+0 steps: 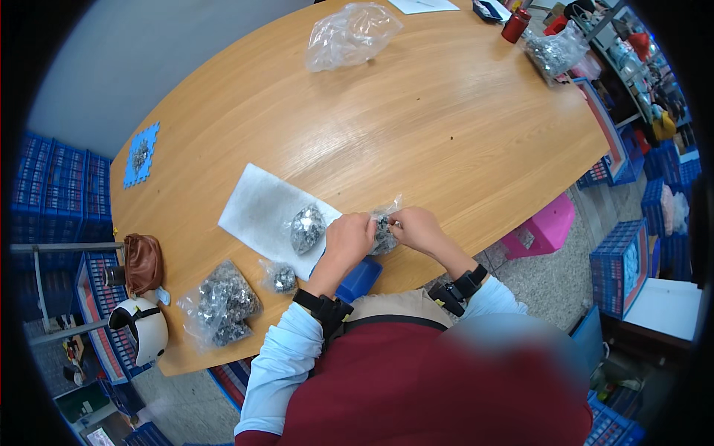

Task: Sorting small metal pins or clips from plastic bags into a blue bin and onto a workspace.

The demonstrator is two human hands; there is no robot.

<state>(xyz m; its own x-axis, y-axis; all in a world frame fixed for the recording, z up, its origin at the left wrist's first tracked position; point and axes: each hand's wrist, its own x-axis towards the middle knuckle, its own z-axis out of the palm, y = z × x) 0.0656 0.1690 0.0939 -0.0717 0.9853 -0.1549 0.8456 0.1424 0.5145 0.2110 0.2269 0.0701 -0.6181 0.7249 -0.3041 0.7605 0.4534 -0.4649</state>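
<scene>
My left hand [349,238] and my right hand [421,229] are closed on a transparent plastic bag [384,239] of small silvery metal parts, near the table's front edge. Its loose upper film sticks up between my fingers. Beside my left hand, a heap of shiny metal parts [307,229] rests on a white sheet [260,204]; whether it is bagged is hard to make out. A blue plastic container [360,279] sits below my hands at the edge. Left of my left wrist lies a small bag of metal parts [282,279].
A larger bag of metal parts [223,305] lies farther left on the wooden table [446,97]. Beyond it are a brown pouch [143,264], a white helmet [149,332] and a blue foam mat [141,154]. A crumpled plastic bag [351,36] lies at the far side. A pink stool [547,225] stands right.
</scene>
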